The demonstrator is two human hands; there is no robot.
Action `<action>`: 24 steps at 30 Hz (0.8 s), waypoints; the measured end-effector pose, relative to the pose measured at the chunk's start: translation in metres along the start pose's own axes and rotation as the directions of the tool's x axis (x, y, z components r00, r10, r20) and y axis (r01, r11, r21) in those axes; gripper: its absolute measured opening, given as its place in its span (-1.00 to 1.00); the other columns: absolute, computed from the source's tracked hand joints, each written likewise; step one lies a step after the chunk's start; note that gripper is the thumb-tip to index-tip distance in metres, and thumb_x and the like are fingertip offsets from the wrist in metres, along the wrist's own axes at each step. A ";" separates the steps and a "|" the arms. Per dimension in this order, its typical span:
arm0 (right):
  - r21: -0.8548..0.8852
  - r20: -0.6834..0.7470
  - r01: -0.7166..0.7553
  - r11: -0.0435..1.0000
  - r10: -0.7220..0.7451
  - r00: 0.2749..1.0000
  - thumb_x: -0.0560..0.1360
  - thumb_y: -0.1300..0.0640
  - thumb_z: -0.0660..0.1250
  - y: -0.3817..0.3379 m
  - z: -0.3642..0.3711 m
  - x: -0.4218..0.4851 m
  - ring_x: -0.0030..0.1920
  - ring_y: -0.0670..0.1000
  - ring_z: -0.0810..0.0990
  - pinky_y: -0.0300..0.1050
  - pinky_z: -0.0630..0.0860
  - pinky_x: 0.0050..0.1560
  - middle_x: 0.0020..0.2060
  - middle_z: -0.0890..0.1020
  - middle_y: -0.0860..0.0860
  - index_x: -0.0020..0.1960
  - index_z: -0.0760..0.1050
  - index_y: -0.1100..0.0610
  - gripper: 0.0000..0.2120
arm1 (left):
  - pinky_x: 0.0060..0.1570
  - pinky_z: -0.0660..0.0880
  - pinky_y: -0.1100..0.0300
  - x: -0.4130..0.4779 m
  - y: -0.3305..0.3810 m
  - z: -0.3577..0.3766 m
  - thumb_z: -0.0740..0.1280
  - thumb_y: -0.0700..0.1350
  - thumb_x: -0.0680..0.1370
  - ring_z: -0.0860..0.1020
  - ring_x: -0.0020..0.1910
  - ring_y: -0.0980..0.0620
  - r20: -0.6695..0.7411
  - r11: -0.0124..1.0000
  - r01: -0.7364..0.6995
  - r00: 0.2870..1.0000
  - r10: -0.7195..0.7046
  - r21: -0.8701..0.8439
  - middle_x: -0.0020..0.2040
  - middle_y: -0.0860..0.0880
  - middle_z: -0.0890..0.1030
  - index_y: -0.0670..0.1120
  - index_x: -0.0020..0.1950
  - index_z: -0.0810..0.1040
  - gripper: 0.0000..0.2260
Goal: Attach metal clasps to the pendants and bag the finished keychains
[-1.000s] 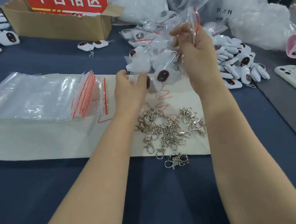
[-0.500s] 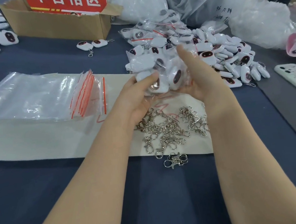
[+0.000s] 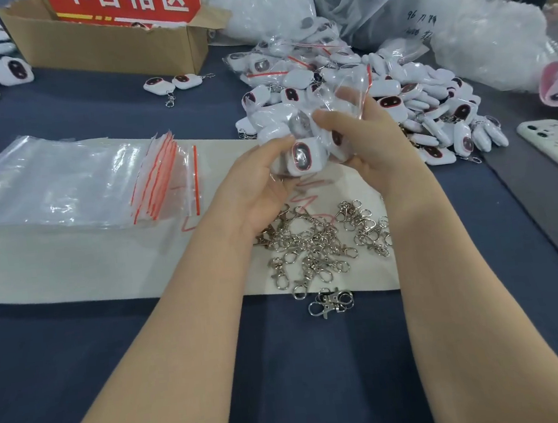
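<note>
Dark blue table [image 3: 80, 370], and just above the clasp pile [image 3: 312, 245] the left hand [image 3: 254, 183] cups the filled bag [image 3: 302, 153] from below while the right hand [image 3: 366, 133] grips higher, red-zip mouth [image 3: 368, 81] pointing up by its fingers.

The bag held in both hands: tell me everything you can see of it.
The bag is a clear, crinkled plastic zip pouch with a red seal strip at its upper right end. It is stuffed with white pendants, one showing a dark, red-rimmed oval face. It is held above the pale sheet; the left hand grips its lower end, the right hand its top.
</note>
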State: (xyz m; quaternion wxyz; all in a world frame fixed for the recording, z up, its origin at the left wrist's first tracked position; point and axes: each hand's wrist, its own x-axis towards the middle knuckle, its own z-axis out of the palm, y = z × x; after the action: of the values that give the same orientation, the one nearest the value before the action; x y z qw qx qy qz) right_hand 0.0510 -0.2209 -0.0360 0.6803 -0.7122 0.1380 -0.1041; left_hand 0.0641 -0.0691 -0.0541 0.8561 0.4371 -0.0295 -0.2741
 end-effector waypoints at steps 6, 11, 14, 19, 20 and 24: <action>0.093 0.052 0.087 0.992 -0.092 0.994 0.36 0.19 0.43 -0.004 0.001 -0.003 0.19 0.09 0.60 0.18 0.48 0.27 0.16 0.62 0.05 0.29 0.43 -0.01 -0.49 | -0.41 0.56 0.21 0.002 0.000 -0.002 0.27 -0.31 0.54 0.62 -0.34 0.04 -0.034 0.999 -0.039 0.999 0.040 0.028 -0.19 -0.11 0.62 -0.19 0.05 0.51 -0.88; 0.071 0.008 0.144 0.987 -0.145 0.989 0.27 0.15 0.41 -0.006 0.006 -0.004 0.23 0.16 0.56 0.19 0.44 0.31 0.23 0.57 0.11 0.28 0.45 0.00 -0.43 | -0.28 0.63 0.12 0.001 -0.001 0.001 0.23 -0.10 0.61 0.64 -0.20 -0.02 -0.064 1.000 0.017 0.998 -0.016 0.015 -0.13 -0.12 0.65 -0.17 0.04 0.53 -0.83; 0.128 -0.025 0.161 0.979 -0.160 0.987 0.29 0.22 0.37 -0.005 0.003 -0.003 0.08 0.12 0.59 0.12 0.46 0.27 0.10 0.62 0.12 0.23 0.46 0.02 -0.49 | 0.07 0.54 -0.16 -0.001 -0.001 0.004 0.20 -0.01 0.62 0.57 0.10 -0.20 -0.042 0.992 0.126 0.991 -0.126 0.007 0.15 -0.22 0.58 -0.16 0.18 0.50 -0.73; 0.128 -0.065 0.190 0.973 -0.183 0.981 0.29 0.23 0.34 -0.004 0.002 -0.001 -0.04 0.02 0.60 -0.01 0.53 0.11 -0.05 0.65 0.02 0.13 0.49 -0.04 -0.57 | 0.10 0.51 -0.23 0.000 0.001 0.003 0.23 -0.05 0.59 0.56 0.06 -0.27 -0.058 0.993 0.117 0.992 -0.116 0.011 0.05 -0.21 0.53 -0.16 0.24 0.44 -0.72; 0.115 -0.066 0.193 0.974 -0.186 0.980 0.29 0.22 0.34 -0.004 0.002 -0.001 -0.03 0.02 0.60 -0.01 0.53 0.12 -0.04 0.64 0.03 0.12 0.50 -0.05 -0.58 | 0.07 0.54 -0.20 0.000 0.001 0.003 0.23 -0.03 0.58 0.58 0.03 -0.25 -0.062 0.994 0.104 0.993 -0.102 0.017 0.03 -0.20 0.54 -0.16 0.27 0.44 -0.67; 0.105 -0.046 0.202 0.974 -0.198 0.979 0.31 0.22 0.34 -0.005 0.002 -0.001 -0.10 0.02 0.55 -0.03 0.49 0.05 -0.13 0.61 0.01 0.14 0.50 -0.04 -0.58 | -0.25 0.64 0.02 -0.001 0.001 0.004 0.24 0.03 0.60 0.66 -0.22 -0.04 -0.094 0.997 0.020 0.996 -0.013 0.079 -0.15 -0.09 0.67 -0.11 0.17 0.53 -0.73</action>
State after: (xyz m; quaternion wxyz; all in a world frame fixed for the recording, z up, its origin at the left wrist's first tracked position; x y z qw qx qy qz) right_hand 0.0507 -0.2189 -0.0311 0.7019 -0.6822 0.0717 -0.1918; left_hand 0.0623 -0.0711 -0.0504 0.8362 0.4834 0.0031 -0.2592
